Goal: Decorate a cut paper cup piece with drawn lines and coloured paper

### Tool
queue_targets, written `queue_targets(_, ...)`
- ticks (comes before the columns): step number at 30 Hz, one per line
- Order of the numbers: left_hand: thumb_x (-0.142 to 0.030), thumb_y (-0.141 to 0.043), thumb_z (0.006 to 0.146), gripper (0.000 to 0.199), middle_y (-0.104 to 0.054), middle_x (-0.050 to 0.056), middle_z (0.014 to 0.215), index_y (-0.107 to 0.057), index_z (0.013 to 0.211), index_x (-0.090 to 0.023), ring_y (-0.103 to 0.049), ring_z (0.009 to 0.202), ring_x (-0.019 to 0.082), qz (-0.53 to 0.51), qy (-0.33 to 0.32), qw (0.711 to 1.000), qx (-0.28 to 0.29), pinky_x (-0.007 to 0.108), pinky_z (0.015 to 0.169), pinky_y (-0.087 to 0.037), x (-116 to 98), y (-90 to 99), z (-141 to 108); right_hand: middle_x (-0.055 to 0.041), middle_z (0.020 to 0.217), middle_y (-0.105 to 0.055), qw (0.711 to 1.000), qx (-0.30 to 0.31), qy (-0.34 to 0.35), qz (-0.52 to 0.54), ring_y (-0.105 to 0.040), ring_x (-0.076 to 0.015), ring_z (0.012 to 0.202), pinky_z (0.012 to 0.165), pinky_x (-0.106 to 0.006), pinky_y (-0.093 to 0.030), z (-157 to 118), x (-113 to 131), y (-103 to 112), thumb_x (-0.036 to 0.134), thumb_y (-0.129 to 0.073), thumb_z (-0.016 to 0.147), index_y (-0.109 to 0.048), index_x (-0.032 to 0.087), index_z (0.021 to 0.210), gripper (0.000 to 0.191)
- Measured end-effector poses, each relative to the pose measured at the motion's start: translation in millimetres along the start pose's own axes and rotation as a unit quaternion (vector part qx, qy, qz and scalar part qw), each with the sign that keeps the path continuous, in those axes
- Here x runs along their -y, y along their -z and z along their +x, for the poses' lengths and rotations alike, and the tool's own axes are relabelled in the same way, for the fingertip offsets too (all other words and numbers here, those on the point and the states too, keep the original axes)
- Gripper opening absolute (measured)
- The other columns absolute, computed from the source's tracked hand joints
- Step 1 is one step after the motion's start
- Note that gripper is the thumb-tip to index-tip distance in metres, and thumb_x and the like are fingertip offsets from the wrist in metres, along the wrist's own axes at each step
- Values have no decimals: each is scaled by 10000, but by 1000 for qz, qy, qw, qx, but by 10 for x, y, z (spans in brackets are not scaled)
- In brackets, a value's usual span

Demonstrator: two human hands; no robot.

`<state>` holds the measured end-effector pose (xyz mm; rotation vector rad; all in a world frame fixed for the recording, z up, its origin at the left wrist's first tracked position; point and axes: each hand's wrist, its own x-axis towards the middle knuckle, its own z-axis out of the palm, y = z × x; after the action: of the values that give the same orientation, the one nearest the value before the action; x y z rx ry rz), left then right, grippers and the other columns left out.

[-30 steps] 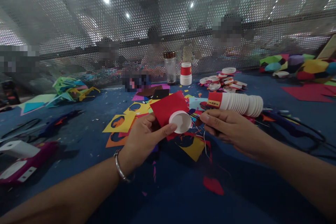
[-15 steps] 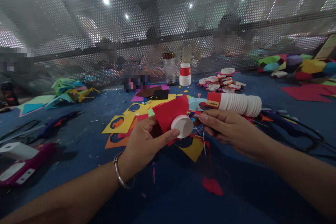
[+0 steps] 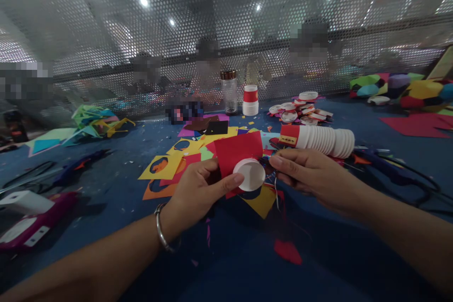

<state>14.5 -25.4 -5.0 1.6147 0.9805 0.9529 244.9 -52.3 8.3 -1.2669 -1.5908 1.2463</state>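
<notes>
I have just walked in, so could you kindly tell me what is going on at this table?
A person is working with paper cups and coloured paper. Their left hand holds a white paper cup with a red paper sheet around it. The right hand is closed right beside the cup; what it holds is hidden. A stack of cups lies on its side behind, and paper offcuts litter the blue table.

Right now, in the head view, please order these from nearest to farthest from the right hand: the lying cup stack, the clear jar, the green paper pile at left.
From the right hand:
1. Cup stack, lying just behind the hand.
2. Clear jar, upright at the back, center.
3. Green paper pile, far left.
</notes>
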Motion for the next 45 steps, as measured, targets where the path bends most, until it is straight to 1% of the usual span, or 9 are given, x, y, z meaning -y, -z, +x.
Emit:
queue_targets(3, -443, -767, 752, 269, -719, 50, 772, -699, 770, -184, -659, 776, 198, 0, -12, 1000, 2, 293, 663, -533, -19, 16, 16, 67, 563, -396, 1000, -5, -1, 6, -255, -42, 453, 427, -235, -176, -3, 11, -8, 685, -615, 852, -479, 190, 634, 558)
queue_targets(6, -461, -755, 761, 296, -666, 22, 676, -672, 706, -182, -625, 713, 178, 31, -22, 999, -14, 267, 600, -496, -24, 43, 29, 60, 548, -438, 1000, -22, -5, 18, -259, -35, 434, 413, -232, -163, -5, 28, -21, 677, -642, 834, -500, 184, 624, 555)
queue_targets(10, -456, -743, 782, 283, -654, 14, 672, -698, 733, -181, -579, 638, 147, 67, -37, 997, -21, 256, 563, -462, -19, 66, 32, 58, 555, -514, 998, -26, -26, 49, -277, -34, 414, 396, -218, -151, -4, 52, -36, 684, -688, 791, -550, 192, 781, 511)
queue_targets(16, -463, -712, 822, 282, -701, 43, 786, -702, 770, -186, -629, 769, 176, 12, -24, 1000, 12, 272, 645, -502, 15, 51, 49, 70, 542, -510, 998, -15, -23, 56, -286, -28, 408, 391, -205, -138, 1, 68, -44, 688, -701, 777, -517, 197, 796, 525)
queue_targets(24, -456, -759, 784, 292, -740, 54, 845, -731, 851, -174, -644, 744, 158, -88, 27, 996, 22, 275, 678, -534, 53, 20, 83, 72, 559, -509, 998, -10, -23, 61, -281, -24, 407, 388, -200, -137, -3, 50, -36, 661, -687, 812, -508, 201, 804, 494)
queue_targets(29, -451, -752, 796, 278, -749, 56, 894, -740, 887, -189, -656, 772, 163, -67, 5, 997, 26, 280, 706, -538, 50, 15, 68, 74, 567, -512, 997, -5, -33, 67, -283, -22, 408, 388, -191, -134, 4, 39, -40, 623, -700, 824, -537, 198, 855, 456)
queue_targets(34, -469, -764, 774, 290, -717, 48, 776, -704, 802, -187, -673, 797, 205, -34, 6, 999, 23, 299, 682, -541, 20, -20, 25, 69, 544, -517, 997, -17, -43, 66, -293, -34, 411, 385, -191, -128, 4, 18, -48, 593, -728, 809, -569, 191, 928, 449)
queue_targets(38, -448, -772, 777, 286, -741, 59, 864, -693, 792, -173, -682, 837, 202, -51, 19, 998, 41, 301, 736, -554, -6, -47, 10, 71, 537, -509, 997, -22, -46, 63, -300, -38, 412, 384, -192, -129, 3, 13, -53, 600, -734, 796, -565, 194, 919, 457)
queue_targets(45, -367, -770, 800, 228, -781, 67, 1054, -753, 957, -202, -712, 932, 190, -112, 14, 991, 76, 300, 857, -563, -27, -79, -1, 78, 538, -498, 997, -21, -45, 62, -309, -35, 426, 386, -195, -137, 7, 17, -67, 587, -742, 793, -555, 197, 898, 445)
